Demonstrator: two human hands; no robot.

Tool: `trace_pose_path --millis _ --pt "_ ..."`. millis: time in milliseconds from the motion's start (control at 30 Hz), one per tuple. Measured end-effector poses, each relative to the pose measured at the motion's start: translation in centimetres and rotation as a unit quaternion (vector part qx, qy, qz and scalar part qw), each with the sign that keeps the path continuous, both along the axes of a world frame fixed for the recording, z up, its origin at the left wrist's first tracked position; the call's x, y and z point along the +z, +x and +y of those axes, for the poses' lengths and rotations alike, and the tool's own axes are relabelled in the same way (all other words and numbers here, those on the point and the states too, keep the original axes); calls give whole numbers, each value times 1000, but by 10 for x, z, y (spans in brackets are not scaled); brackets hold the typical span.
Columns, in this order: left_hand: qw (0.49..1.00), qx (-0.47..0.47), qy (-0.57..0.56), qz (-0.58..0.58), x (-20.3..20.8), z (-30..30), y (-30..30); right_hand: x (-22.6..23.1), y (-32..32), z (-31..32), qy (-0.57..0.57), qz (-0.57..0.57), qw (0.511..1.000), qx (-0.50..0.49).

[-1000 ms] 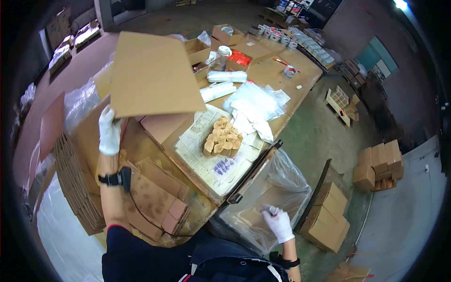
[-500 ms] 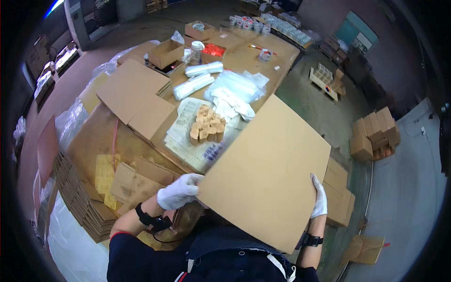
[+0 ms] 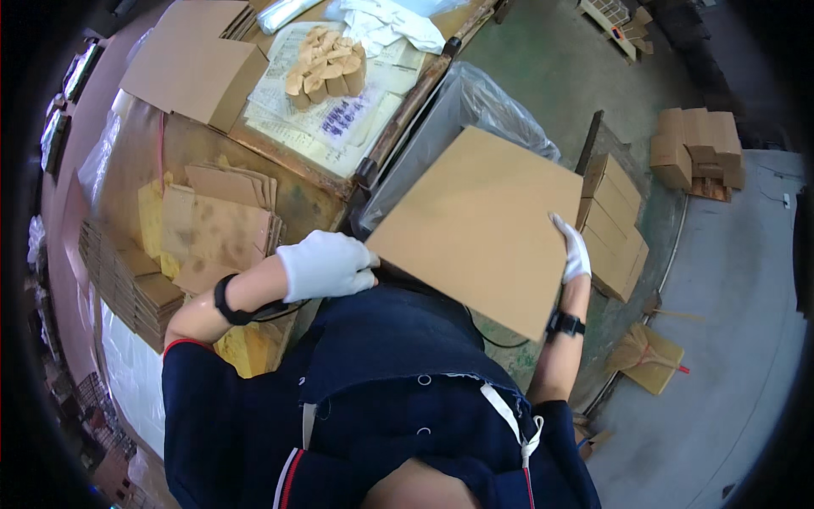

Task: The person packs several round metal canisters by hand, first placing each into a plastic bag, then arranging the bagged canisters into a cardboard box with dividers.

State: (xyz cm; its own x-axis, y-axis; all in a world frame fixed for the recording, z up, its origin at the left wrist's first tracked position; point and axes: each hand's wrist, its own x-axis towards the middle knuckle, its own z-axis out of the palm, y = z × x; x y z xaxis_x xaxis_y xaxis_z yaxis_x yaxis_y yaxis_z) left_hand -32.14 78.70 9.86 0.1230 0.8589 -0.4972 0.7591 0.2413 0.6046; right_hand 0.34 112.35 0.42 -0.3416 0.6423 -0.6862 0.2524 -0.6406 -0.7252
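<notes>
A large flat cardboard sheet [image 3: 483, 229] is held in front of my body, tilted, between both white-gloved hands. Its left corner is pinched by my left hand [image 3: 326, 265], fingers curled round the edge. Along the right edge, my right hand [image 3: 573, 248] grips the cardboard; its fingers under the sheet are hidden. Just beyond the sheet stands a grey bin [image 3: 424, 161] with a clear plastic liner [image 3: 500, 106], partly covered by the cardboard.
The worktable holds a cluster of small brown paper-like pieces [image 3: 326, 68] on printed papers [image 3: 288, 127], white cloth [image 3: 390, 25] and folded cardboard [image 3: 191, 64]. Stacked cardboard pieces [image 3: 220, 225] lie left. Cartons [image 3: 610, 225] stand right; a broom [image 3: 632, 348] lies near the wall.
My view has tipped downward, bringing the lined bin into sight. The cardboard sheet stays in both hands and now lies beside the table's edge, over the bin.
</notes>
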Motion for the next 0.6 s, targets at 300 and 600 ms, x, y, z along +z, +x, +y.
trace_pose_path --millis 300,600 --pt "989 50 -53 127 -189 58 53 -124 -65 26 179 -163 966 90" --pt "982 154 -51 95 -245 160 66 -220 -80 34 130 -177 975 34"
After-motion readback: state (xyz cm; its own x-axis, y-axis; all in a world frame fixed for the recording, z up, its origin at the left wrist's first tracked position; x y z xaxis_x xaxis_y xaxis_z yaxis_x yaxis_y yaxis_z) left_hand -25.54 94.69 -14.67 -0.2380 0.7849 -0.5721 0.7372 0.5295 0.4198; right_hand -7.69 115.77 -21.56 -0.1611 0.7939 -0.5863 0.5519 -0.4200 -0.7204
